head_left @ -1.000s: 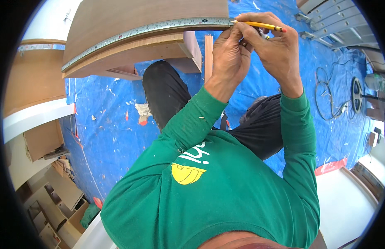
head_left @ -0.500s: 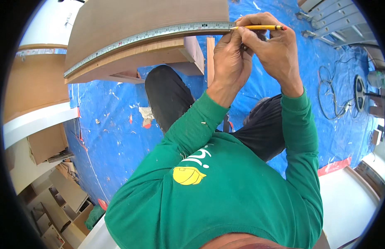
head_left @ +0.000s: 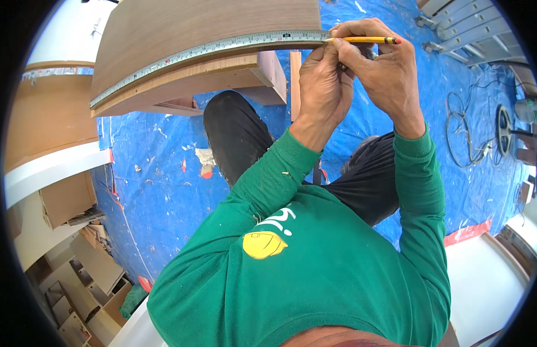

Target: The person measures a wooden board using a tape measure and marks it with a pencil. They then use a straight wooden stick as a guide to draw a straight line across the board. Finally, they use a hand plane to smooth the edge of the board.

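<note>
A silver tape measure blade (head_left: 210, 44) lies along the near edge of a brown wooden panel (head_left: 205, 17), which rests on a box-like wooden piece (head_left: 193, 87). At the panel's right end my left hand (head_left: 326, 98) is closed around the tape's end, its thumb up by the blade; the tape's case is mostly hidden in my fingers. My right hand (head_left: 390, 75), beside and touching the left, grips a yellow pencil (head_left: 364, 39) lying almost level, its point at the tape near the panel's corner.
My dark-trousered legs (head_left: 233, 133) are bent over a blue tarp (head_left: 147, 196). A wooden strip (head_left: 295, 87) stands under the panel's corner. An aluminium ladder (head_left: 459, 29), cables (head_left: 462, 127) and a black reel (head_left: 502, 130) are at right. Boards and cabinet pieces (head_left: 95, 266) fill the lower left.
From a second ago, the panel, tape and floor appear slightly lower in view. The pencil has tipped a little nearer level. The last half second shows hardly any change.
</note>
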### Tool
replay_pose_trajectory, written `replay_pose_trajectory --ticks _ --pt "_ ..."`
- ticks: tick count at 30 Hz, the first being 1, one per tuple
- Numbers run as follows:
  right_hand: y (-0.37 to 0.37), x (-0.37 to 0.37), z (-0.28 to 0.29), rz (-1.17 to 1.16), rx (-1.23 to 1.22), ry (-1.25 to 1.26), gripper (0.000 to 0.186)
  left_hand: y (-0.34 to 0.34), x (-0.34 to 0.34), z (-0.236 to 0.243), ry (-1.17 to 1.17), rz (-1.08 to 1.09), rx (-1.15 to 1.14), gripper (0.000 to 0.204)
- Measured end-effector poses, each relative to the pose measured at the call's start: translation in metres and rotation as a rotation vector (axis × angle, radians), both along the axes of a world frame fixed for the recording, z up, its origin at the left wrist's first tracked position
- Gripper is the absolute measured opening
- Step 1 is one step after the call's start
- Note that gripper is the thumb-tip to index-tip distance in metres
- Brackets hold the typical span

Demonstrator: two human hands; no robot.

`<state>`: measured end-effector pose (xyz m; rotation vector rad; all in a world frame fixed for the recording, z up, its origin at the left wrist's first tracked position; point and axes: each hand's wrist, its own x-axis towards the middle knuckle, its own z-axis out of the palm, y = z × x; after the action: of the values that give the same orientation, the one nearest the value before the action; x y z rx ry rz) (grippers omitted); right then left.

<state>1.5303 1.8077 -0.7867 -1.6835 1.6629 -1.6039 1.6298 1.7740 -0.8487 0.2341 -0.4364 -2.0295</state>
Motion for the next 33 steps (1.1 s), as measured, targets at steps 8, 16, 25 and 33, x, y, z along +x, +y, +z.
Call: replay_pose_trajectory --ticks 8,16,25,33 --pt "0.001 0.001 0.003 -0.004 0.048 0.021 0.014 -0.001 0.000 0.001 -0.002 0.001 0.005 0.030" --pt "0.004 0.005 0.009 0.011 0.074 0.003 0.014 0.001 0.001 0.002 0.005 0.005 0.008 0.030" --pt "0.003 0.001 0.001 0.000 0.070 -0.001 0.015 0.000 0.001 0.001 0.010 0.016 0.015 0.029" --pt "0.000 -0.002 0.000 0.006 0.024 -0.002 0.017 -0.001 0.001 -0.004 0.003 0.020 0.004 0.030"
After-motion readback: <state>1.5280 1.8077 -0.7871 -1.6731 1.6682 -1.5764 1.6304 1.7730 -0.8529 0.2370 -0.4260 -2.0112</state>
